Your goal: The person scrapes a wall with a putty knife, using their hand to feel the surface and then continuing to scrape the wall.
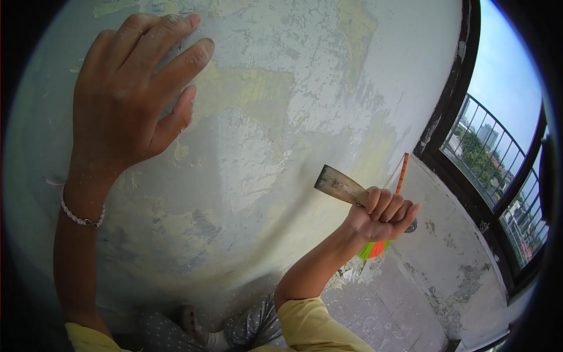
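Observation:
My right hand (384, 217) is wrapped round the handle of a scraper (342, 184). Its wide, stained metal blade points up and to the left, in front of the wall (246, 170). At the upper left, my left hand (132, 88) is raised at the wall with its back to me. Its fingers are slightly bent, thumb apart, and dusty at the tips. The wall's paint is patchy, with bare grey, white and yellowish areas and ragged edges.
A broom with an orange striped handle (403, 170) and green and orange bristles (374, 250) stands behind my right hand. To the right is a dark-framed window (457, 170) with railings outside. Paint flakes lie on the floor (375, 299). My bent legs (252, 322) are below.

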{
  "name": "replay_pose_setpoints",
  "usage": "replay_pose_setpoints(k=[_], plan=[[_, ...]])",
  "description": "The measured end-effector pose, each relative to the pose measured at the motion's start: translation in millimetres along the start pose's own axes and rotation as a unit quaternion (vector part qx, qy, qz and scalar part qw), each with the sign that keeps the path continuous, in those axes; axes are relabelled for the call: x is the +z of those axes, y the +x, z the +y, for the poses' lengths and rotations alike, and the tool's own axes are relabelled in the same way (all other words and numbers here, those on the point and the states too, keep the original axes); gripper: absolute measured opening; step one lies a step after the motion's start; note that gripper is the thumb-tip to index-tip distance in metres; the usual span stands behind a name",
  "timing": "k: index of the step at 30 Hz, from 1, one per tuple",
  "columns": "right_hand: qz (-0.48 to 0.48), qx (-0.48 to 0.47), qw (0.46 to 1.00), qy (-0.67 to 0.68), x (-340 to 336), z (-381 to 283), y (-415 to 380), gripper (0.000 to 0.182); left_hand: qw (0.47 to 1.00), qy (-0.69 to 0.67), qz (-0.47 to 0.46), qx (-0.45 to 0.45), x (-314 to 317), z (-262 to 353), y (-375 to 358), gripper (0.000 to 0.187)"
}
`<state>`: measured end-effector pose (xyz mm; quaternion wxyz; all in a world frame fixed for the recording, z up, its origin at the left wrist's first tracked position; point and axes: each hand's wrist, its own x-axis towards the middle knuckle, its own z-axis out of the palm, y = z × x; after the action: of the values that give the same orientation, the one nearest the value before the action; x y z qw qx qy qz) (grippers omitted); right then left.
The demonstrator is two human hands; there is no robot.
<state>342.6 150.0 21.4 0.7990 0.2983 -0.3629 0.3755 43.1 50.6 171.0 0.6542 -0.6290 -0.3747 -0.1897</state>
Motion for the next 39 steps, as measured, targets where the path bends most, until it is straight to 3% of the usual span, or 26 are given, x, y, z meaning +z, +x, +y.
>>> replay_pose_setpoints(k=[1,2,3,5,9,11,15,19,21,22,25,26,30,33,34,35,37,39], plan=[[0.005,-0.030,1.000,-0.004,-5.5,-3.3,1.0,0.047,1.000,-0.004,0.003,0.001,0.1,0.7,0.4,0.042],[0.016,0.007,0.998,-0.064,0.3,14.1,-3.3,0.047,1.000,-0.004,0.004,-0.001,0.4,0.3,0.2,0.042],[0.009,0.051,0.999,-0.009,-0.3,32.7,-10.8,0.047,1.000,0.003,0.004,0.001,0.4,-0.3,0.3,0.042],[-0.029,0.076,0.995,-0.049,1.6,26.6,-8.6,0.047,1.000,0.013,0.005,0.002,0.0,-0.9,1.0,0.042],[-0.014,0.074,0.997,0.036,-1.5,2.1,5.2,0.048,1.000,0.001,0.000,0.004,-0.6,0.0,0.3,0.041],[0.003,-0.019,0.999,0.041,-14.3,-13.0,7.5,0.048,1.000,0.002,0.004,0.000,-0.7,-0.2,-0.2,0.041],[0.051,0.082,0.995,-0.028,-13.8,32.1,-10.5,0.049,1.000,-0.003,-0.001,0.003,-0.7,0.4,0.5,0.041],[0.048,0.086,0.995,-0.019,-11.8,11.3,-2.6,0.050,0.999,0.027,0.012,0.026,-3.1,-0.2,4.3,0.042],[0.051,-0.004,0.996,0.067,-13.0,-3.7,3.6,0.050,0.999,0.027,0.006,0.024,-3.3,0.0,4.3,0.043],[0.051,-0.001,0.996,0.067,-16.5,1.6,0.7,0.050,0.999,0.026,0.003,0.021,-3.7,0.5,4.5,0.043],[0.093,0.073,0.993,-0.025,-7.7,32.7,-11.1,0.050,0.999,0.033,0.000,0.028,-4.6,-0.5,5.4,0.043],[0.036,0.080,0.996,0.001,-11.4,30.9,-11.3,0.051,0.999,0.032,0.001,0.027,-4.2,0.4,5.4,0.043],[0.049,0.002,0.994,0.095,-18.9,-4.7,3.2,0.050,0.999,0.032,0.001,0.023,-3.8,-0.3,4.7,0.043],[0.050,-0.040,0.996,0.062,-18.2,0.1,0.9,0.049,0.999,0.029,0.000,0.021,-4.8,0.5,4.4,0.043],[0.025,0.020,0.999,-0.008,-15.5,20.8,-6.5,0.048,0.999,0.028,0.000,0.022,-5.1,0.8,5.4,0.043],[-0.013,0.057,0.995,0.081,-11.5,40.8,-16.5,0.048,0.999,0.027,0.000,0.022,-4.3,0.3,5.1,0.043],[-0.044,0.067,0.996,-0.039,-4.5,26.3,-16.8,0.047,0.999,0.035,0.010,0.025,-2.5,-0.9,4.3,0.043],[-0.024,0.039,0.999,0.022,-10.8,8.3,-8.4,0.048,0.999,0.032,0.007,0.021,-3.2,-0.1,5.0,0.043]])
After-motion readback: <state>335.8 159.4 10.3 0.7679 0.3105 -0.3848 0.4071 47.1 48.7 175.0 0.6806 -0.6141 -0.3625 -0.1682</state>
